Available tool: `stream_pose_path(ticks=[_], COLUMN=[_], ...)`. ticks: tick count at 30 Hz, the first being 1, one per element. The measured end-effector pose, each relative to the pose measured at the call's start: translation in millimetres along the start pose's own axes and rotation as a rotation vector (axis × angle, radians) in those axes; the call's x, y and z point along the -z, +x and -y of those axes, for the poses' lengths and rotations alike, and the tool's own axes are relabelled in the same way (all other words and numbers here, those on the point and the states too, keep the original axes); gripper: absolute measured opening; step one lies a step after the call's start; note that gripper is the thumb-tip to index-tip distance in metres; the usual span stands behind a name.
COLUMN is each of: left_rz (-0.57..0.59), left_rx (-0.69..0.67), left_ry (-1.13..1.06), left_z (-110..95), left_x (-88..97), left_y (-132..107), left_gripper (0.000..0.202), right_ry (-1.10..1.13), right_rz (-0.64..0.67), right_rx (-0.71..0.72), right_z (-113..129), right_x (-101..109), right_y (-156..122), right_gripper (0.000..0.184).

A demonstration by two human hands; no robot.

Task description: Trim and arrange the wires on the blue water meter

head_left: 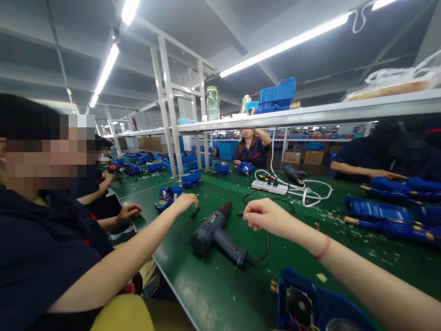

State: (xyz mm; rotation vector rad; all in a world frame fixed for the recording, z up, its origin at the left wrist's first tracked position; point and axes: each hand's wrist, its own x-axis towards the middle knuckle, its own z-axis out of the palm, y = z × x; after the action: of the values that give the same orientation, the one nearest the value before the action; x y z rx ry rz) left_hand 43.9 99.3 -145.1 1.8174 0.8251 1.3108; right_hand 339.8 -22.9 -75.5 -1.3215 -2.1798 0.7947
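While both arms stretch out over the green table (pixel 213 294) in the head view, the heat gun (pixel 215 230) lies between and just below them, its long axis running from the nozzle at upper right to the handle at lower right. The right hand (pixel 263 216), loosely clenched and holding nothing, is nearer; the left hand (pixel 186 201), fingers curled and empty, hovers farther left. One heat gun, one power strip (pixel 269 186), two hands.
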Motion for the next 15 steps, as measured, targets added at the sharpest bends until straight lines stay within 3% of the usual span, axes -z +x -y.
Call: stream_pose_path(ticks=[4,9,12,15], left_rz=[-0.12,-0.175,-0.128,-0.04], left_rx=[0.093,0.21,0.294,0.391], left_ry=[-0.103,-0.226,-0.279,-0.33], left_z=[0,-25,-43,-56], left_x=[-8.7,-42.0,-73.9,-117.9], left_y=[-21,-59,-96,-142], left_gripper=[0.033,0.03,0.04,0.036], right_ry=[-0.277,-0.43,-0.448,-0.455], right_rz=[0.179,0.246,0.21,0.169], right_rx=[-0.154,-0.249,-0.287,-0.298], right_z=[-16,-26,-27,-28], right_x=[-55,-114,-126,-116], right_y=[49,73,77,79], right_gripper=[0.012,0.036,0.041,0.037])
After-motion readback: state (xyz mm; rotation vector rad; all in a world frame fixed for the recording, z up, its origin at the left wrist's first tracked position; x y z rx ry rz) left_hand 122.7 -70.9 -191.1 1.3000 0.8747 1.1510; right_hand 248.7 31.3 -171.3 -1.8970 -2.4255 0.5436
